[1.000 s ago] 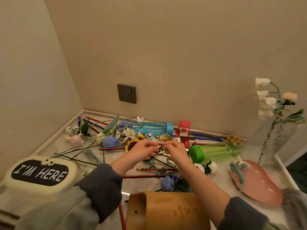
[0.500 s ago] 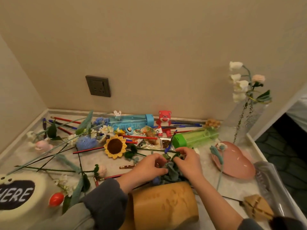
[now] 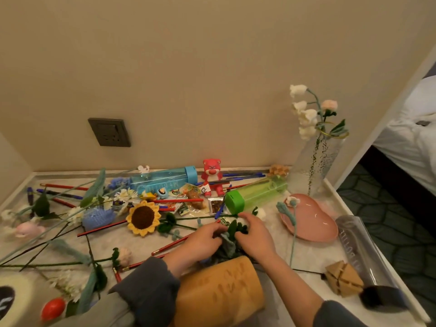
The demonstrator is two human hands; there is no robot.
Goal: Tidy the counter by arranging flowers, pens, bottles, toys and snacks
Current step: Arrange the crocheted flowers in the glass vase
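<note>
My left hand (image 3: 203,241) and my right hand (image 3: 256,237) meet over a bunch of knitted green flower stems (image 3: 232,234) just behind a lying wooden holder (image 3: 219,293); both hands grip the bunch. A knitted sunflower (image 3: 142,217) lies left of the hands. A blue bottle (image 3: 165,179) and a green bottle (image 3: 254,193) lie on their sides at the back, with a red bear toy (image 3: 212,177) between them. Red pencils (image 3: 173,244), blue pens (image 3: 243,177) and snack packets (image 3: 195,199) are scattered around.
A glass vase (image 3: 311,166) with white flowers stands back right, beside a pink dish (image 3: 313,220). A clear bottle (image 3: 363,258) and a wooden puzzle (image 3: 343,280) lie near the right edge. Loose stems (image 3: 47,246) cover the left side. A red egg-shaped object (image 3: 53,309) sits front left.
Both hands came down from the snack pile in the middle to the green knitted stems behind the wooden holder and took hold of them. The camera turned right.
</note>
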